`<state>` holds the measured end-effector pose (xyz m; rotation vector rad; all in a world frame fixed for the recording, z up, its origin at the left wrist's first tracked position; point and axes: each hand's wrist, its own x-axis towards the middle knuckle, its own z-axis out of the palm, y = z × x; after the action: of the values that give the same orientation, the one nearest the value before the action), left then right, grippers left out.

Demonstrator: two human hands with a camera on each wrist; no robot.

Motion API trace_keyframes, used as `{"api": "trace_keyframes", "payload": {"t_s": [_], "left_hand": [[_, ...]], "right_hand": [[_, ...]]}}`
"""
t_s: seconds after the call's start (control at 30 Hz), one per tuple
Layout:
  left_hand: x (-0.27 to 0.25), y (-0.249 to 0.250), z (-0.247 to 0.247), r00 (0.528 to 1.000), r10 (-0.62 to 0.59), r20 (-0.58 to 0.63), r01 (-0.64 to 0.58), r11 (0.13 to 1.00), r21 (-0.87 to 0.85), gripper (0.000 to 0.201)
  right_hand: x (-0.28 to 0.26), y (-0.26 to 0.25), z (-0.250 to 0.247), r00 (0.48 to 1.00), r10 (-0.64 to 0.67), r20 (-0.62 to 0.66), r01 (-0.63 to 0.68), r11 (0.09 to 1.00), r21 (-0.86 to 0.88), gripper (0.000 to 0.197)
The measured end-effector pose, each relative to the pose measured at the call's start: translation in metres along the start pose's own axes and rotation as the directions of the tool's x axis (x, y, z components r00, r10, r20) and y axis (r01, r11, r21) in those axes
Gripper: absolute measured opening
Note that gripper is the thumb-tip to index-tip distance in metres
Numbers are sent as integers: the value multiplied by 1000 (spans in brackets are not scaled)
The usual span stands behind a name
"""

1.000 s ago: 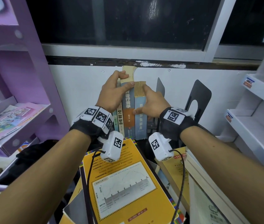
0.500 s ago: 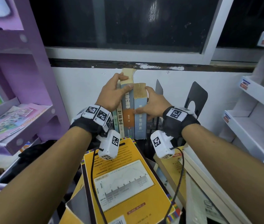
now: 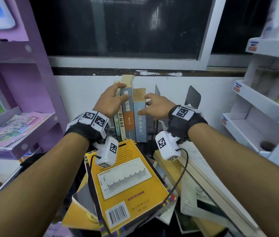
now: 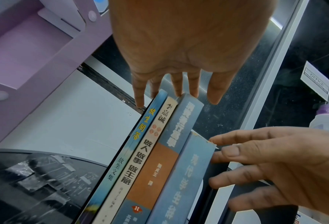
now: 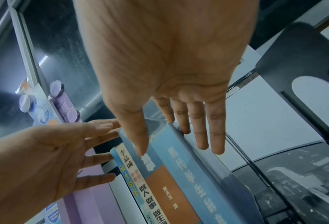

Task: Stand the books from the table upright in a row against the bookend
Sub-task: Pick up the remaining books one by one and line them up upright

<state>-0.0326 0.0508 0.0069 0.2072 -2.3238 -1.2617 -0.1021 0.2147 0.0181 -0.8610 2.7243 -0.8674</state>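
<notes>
Several books stand upright in a row against the white wall: a thin blue-green one (image 3: 116, 126), a cream one (image 3: 121, 124), a tall blue and orange one (image 3: 128, 117) and a light blue one (image 3: 140, 122). A black bookend (image 3: 157, 90) rises just right of the light blue book. My left hand (image 3: 114, 100) is at the row's left top with fingers (image 4: 193, 84) straight, the tips touching the book tops. My right hand (image 3: 150, 105) lies with straight fingers (image 5: 200, 128) along the light blue book's right side, the thumb across its spine. Neither hand grips a book.
A yellow book (image 3: 126, 182) lies flat in front of the row on a loose pile of other books (image 3: 197, 189). A second black bookend (image 3: 193, 98) stands further right. A purple shelf unit (image 3: 25, 103) is on the left, white shelves (image 3: 255, 106) on the right.
My left hand has let go of the tall book's top and its fingers have straightened. My right hand's fingers have spread and eased off the light blue book.
</notes>
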Motion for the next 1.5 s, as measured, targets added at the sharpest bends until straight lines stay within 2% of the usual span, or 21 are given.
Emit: {"api": "trace_keyframes", "payload": {"t_s": [0.3,0.57,0.73,1.03,1.13,1.27,1.5], "left_hand": [[-40,30,3,991,83,-106,-58,974,220,36],[-72,61,30,987,158,-7,-153,965,215,37],[-83,72,56,987,102,127,-125,975,186,42],[-100,85,114,945,-19,327,-53,976,211,53],[-105,86,130,918,-62,391,-22,978,208,56],[-107,82,143,878,-142,456,6,958,287,66],[-115,86,157,783,-280,556,32,910,414,62]], "right_hand": [[-60,1,-33,993,-29,112,34,998,-47,66],[-119,33,-60,986,41,163,-7,980,-201,57],[-146,61,-74,975,145,170,-100,964,-247,58],[-180,103,-83,948,261,182,-224,954,-200,60],[-187,114,-85,939,291,181,-252,945,-209,66],[-193,127,-86,930,323,177,-282,933,-224,68],[-196,140,-82,907,371,201,-338,924,-179,71]]}}
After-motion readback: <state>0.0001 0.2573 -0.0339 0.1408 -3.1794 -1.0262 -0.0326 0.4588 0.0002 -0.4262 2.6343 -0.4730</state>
